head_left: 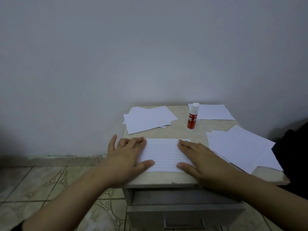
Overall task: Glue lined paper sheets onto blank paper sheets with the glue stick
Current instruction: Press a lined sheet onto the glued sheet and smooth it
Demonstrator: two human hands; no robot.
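A lined sheet (164, 155) lies flat near the front of the small table. My left hand (126, 157) presses on its left edge with fingers spread flat. My right hand (198, 160) presses on its right side, fingers straight. A red glue stick (192, 120) with a white cap stands upright behind the sheet, untouched. Blank sheets (148, 119) lie stacked at the back left. Several lined sheets (243, 147) are piled at the right. Another sheet (214, 111) lies at the back right behind the glue stick.
The table (166, 179) is a small beige-topped cabinet with a grey drawer (183, 215) below. It stands against a plain wall. Tiled floor (41, 184) spreads to the left. A dark object (291, 155) sits by the table's right edge.
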